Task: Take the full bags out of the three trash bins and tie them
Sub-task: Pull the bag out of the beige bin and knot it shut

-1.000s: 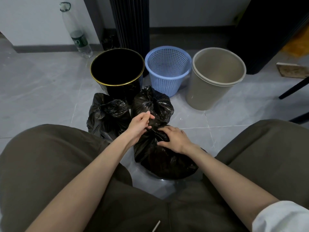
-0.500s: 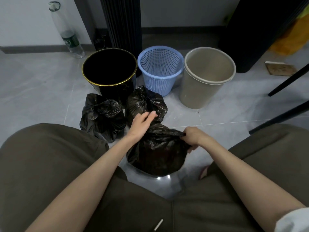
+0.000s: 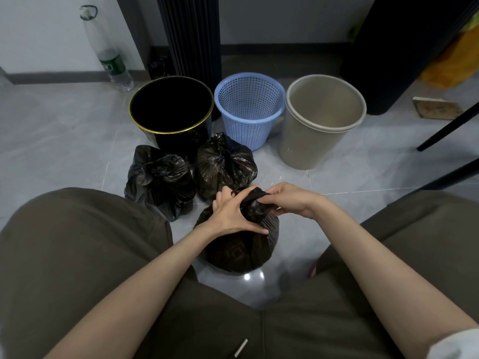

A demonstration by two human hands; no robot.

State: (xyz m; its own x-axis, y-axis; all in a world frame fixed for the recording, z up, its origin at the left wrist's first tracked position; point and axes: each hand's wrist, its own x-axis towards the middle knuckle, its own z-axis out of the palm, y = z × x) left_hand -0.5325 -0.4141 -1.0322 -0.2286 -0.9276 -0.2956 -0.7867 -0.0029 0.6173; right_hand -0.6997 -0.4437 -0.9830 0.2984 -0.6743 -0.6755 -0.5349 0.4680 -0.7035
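The black bin [image 3: 171, 110], blue bin [image 3: 250, 110] and beige bin [image 3: 324, 120] are seen emptied, with the first bag [image 3: 160, 182] and second bag [image 3: 225, 164] tied before them. The third bag [image 3: 241, 247], on the floor between the knees, is held at its gathered neck in the grip of the left hand [image 3: 232, 215] and right hand [image 3: 287, 200]. Only its knot is judged unfinished.

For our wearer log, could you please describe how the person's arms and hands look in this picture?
Both are bare: the left hand and right hand show no gloves, rings or watch. The forearms are uncovered; a whitish sleeve edge shows high on the right arm, at the frame's corner. No sleeve shows on the left arm.
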